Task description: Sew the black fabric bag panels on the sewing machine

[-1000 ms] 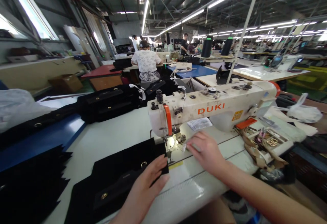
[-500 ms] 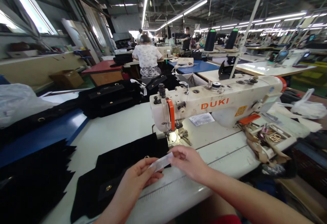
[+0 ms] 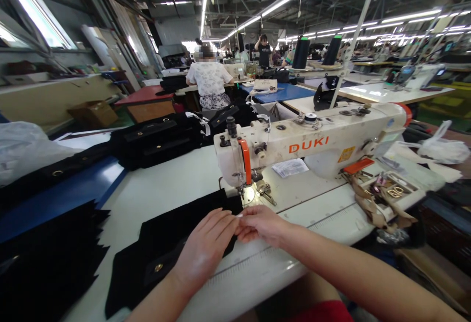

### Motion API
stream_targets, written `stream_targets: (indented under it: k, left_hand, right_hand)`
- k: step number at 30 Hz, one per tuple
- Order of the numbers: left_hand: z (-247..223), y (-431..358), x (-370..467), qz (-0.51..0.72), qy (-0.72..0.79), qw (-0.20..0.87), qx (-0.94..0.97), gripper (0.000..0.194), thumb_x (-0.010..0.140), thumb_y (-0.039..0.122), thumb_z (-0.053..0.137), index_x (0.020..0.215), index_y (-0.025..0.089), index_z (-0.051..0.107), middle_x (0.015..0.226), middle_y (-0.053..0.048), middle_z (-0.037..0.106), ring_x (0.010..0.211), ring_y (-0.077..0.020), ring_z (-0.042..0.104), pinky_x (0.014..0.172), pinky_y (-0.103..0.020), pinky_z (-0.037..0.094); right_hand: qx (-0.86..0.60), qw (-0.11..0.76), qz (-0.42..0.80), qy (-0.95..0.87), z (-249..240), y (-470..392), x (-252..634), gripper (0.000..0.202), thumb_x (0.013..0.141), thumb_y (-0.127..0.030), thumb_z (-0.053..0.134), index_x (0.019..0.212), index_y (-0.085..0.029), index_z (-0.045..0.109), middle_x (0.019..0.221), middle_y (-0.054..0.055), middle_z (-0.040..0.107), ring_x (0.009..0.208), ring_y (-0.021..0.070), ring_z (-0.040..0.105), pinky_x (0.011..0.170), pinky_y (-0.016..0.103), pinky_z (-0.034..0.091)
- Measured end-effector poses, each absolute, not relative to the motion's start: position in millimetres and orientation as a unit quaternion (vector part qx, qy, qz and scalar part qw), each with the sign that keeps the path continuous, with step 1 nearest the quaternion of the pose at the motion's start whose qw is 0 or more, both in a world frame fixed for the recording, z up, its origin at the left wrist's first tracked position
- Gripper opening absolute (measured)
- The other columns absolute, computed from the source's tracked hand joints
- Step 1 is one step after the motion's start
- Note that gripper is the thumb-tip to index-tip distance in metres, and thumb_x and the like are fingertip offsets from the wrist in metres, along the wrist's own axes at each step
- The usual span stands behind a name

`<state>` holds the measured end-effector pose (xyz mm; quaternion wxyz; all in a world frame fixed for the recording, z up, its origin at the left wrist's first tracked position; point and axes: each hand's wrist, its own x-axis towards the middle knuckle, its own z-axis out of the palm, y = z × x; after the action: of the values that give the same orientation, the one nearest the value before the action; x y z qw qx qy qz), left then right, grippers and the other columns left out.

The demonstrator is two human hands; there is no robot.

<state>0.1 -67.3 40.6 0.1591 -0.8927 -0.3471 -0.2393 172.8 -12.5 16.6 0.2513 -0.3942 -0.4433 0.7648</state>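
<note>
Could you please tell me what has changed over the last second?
The right hand carried the white strip leftward; the left hand took its other end. The hands then closed together, mostly hiding the strip and the left hand's grip. The black fabric and sewing machine stayed put.

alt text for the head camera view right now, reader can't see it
A person's left hand and right hand meet at the edge of a black fabric panel, a small white piece showing between them, in front of a white DUKI sewing machine. Beyond it, another person in white faces away.
</note>
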Motion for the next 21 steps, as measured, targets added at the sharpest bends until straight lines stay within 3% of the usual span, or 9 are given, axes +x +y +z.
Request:
stream_targets:
  k: [5, 7, 10, 14, 21]
  left_hand:
    - [35.6, -49.4, -6.0, -0.263, -0.324, 0.172, -0.892, 0.025, 0.094, 0.01, 0.043, 0.1, 0.011, 0.067, 0.096, -0.009, 0.072, 0.096, -0.0193, 0.065, 0.092, -0.037, 0.054]
    - [28.4, -41.1, -9.0, -0.272, -0.339, 0.161, -0.886, 0.024, 0.094, 0.011, 0.044, 0.101, 0.012, 0.067, 0.097, -0.009, 0.072, 0.096, -0.0194, 0.065, 0.089, -0.037, 0.055]
    - [18.6, -30.5, -11.1, -0.277, -0.339, 0.139, -0.888, 0.022, 0.094, 0.013, 0.044, 0.098, 0.012, 0.067, 0.095, -0.008, 0.072, 0.093, -0.0186, 0.065, 0.086, -0.035, 0.056]
    - [16.9, -24.3, -10.8, -0.239, -0.343, 0.096, -0.904, 0.026, 0.095, 0.013, 0.04, 0.092, 0.014, 0.066, 0.091, -0.006, 0.072, 0.086, -0.0168, 0.066, 0.081, -0.032, 0.057]
    - [28.3, -21.9, -12.8, -0.132, -0.321, 0.094, -0.933, 0.03, 0.09, 0.005, 0.041, 0.106, 0.016, 0.064, 0.1, -0.006, 0.071, 0.094, -0.0187, 0.066, 0.086, -0.036, 0.053]
  right_hand:
    - [-0.438, 0.273, 0.685, -0.514, 18.9, -3.4, 183.4, 0.014, 0.087, -0.023, 0.057, 0.083, -0.013, 0.065, 0.067, 0.004, 0.068, 0.06, 0.0126, 0.064, 0.063, 0.027, 0.054]
    - [-0.453, 0.323, 0.583, -0.592, 17.8, -5.0, 191.8, 0.014, 0.088, -0.019, 0.055, 0.089, -0.014, 0.068, 0.075, 0.004, 0.069, 0.068, 0.0144, 0.065, 0.069, 0.028, 0.053]
    - [-0.397, 0.359, 0.337, -0.774, 15.5, -16.2, 204.5, 0.019, 0.088, -0.015, 0.053, 0.097, -0.016, 0.07, 0.091, 0.007, 0.07, 0.086, 0.0186, 0.063, 0.081, 0.032, 0.05]
    - [-0.256, 0.271, 0.132, -0.919, 13.0, -34.4, 212.2, 0.022, 0.093, -0.018, 0.05, 0.103, -0.013, 0.068, 0.101, 0.01, 0.068, 0.095, 0.0219, 0.059, 0.087, 0.034, 0.049]
    - [-0.211, 0.217, 0.052, -0.951, 8.1, -37.7, 210.2, 0.023, 0.097, -0.019, 0.045, 0.105, -0.012, 0.066, 0.113, 0.01, 0.066, 0.109, 0.0213, 0.055, 0.098, 0.033, 0.043]
